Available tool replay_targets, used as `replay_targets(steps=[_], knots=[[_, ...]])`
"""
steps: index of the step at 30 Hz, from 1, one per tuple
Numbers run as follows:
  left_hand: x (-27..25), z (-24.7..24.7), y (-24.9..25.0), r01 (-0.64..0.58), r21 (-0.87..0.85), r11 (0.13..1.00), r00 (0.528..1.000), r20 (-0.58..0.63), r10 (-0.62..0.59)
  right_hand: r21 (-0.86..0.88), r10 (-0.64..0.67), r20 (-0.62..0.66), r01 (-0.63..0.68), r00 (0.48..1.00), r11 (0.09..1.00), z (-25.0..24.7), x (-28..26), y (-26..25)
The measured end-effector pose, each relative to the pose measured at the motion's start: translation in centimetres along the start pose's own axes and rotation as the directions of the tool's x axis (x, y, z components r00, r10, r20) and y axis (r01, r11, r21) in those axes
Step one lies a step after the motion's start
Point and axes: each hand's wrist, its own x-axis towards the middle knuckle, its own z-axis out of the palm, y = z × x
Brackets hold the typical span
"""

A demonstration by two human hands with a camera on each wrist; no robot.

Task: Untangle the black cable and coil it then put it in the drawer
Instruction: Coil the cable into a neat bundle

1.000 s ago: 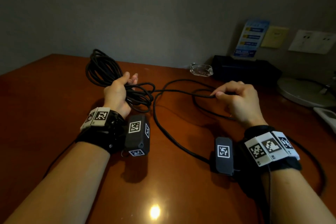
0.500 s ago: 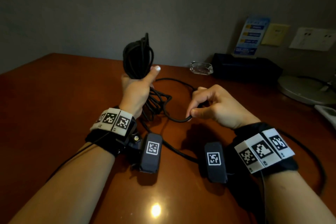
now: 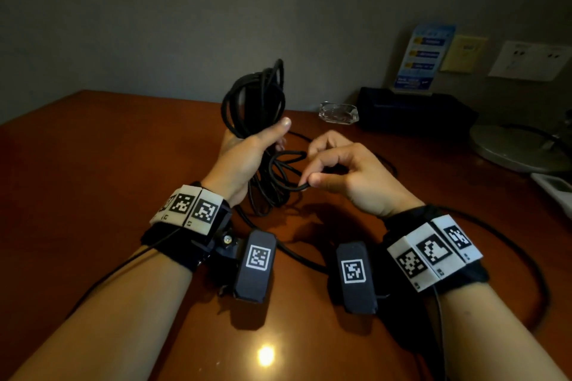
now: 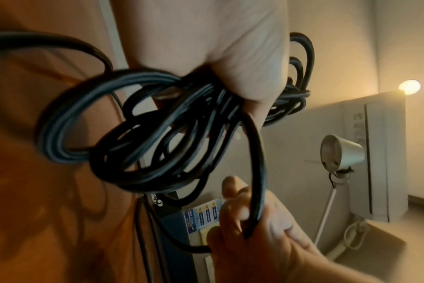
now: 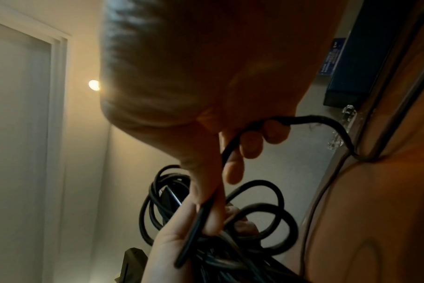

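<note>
Left hand: raised above the wooden table, forearm angled up from the lower left, thumb pointing up and to the right. Fingers and thumb wrap a bundle of the black cable; loops stand upright above the fist and further loops hang below it toward the tabletop. In the left wrist view the same hand clamps the gathered strands, which fan out as uneven loops.

Right hand: held level just right of the left hand, wrist bent, knuckles upward. Thumb and forefinger pinch one strand of the cable, and the other fingers curl loosely. In the right wrist view the right hand has the strand running through its fingers toward the bundle in the left hand.

Cable, remainder: a loose run lies on the table, curving from beneath the hands around to the right edge.

Wrists: both carry black straps with white marker blocks.

Also present: a glass ashtray, a dark box against the wall, and a blue card standing behind it.
</note>
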Motion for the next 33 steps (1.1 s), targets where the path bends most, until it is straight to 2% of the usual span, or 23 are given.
replay_targets(steps=[3,6,9,11,13,16,18,20,21,25,30,33], knots=[[0.2,-0.6,0.0,0.162,-0.175,0.971,0.986,0.001,-0.164,-0.003,-0.05,0.007,0.05,0.999,0.999,-0.1,0.0,0.2],[0.4,-1.1,-0.2,0.234,-0.276,0.932,0.972,0.06,-0.227,0.016,-0.032,0.074,0.031,0.997,0.999,-0.1,0.0,0.3],[0.5,-1.0,-0.4,0.263,-0.324,0.909,0.965,0.085,-0.249,0.05,-0.005,-0.031,0.007,1.0,0.999,0.1,0.1,0.6],[0.7,-1.0,-0.2,0.254,-0.433,0.865,0.966,0.072,-0.248,0.08,-0.004,-0.119,0.014,0.993,0.997,0.1,0.0,0.6],[1.1,-1.2,-0.2,0.221,-0.558,0.8,0.968,0.025,-0.25,0.118,-0.003,-0.129,0.018,0.992,0.993,0.0,-0.1,0.5],[1.5,-1.6,-0.4,0.155,-0.654,0.74,0.95,-0.105,-0.292,0.106,-0.016,-0.053,0.021,0.998,0.994,-0.1,-0.2,0.2],[1.6,-1.8,-0.5,0.105,-0.671,0.734,0.924,-0.208,-0.322,0.092,-0.008,0.012,0.007,1.0,0.996,0.2,0.0,0.0],[1.6,-1.6,-0.6,0.075,-0.616,0.784,0.91,-0.279,-0.306,0.051,0.01,0.05,-0.012,0.999,0.999,0.6,0.1,-0.1],[1.5,-1.3,-0.5,0.076,-0.561,0.824,0.918,-0.283,-0.277,0.028,0.01,0.052,-0.012,0.999,1.0,0.7,0.2,-0.1],[0.2,0.2,-0.3,0.092,-0.229,0.969,0.978,-0.163,-0.132,0.063,0.032,0.021,-0.033,0.999,0.997,0.8,0.2,0.2],[-0.7,0.3,-0.5,0.034,0.009,0.999,0.998,0.053,-0.034,0.169,0.086,-0.02,-0.082,0.996,0.982,0.9,-0.1,0.2],[-0.9,0.0,-0.2,-0.012,0.025,1.0,0.994,0.109,0.01,0.231,0.105,-0.046,-0.091,0.993,0.969,1.1,0.1,0.1]])
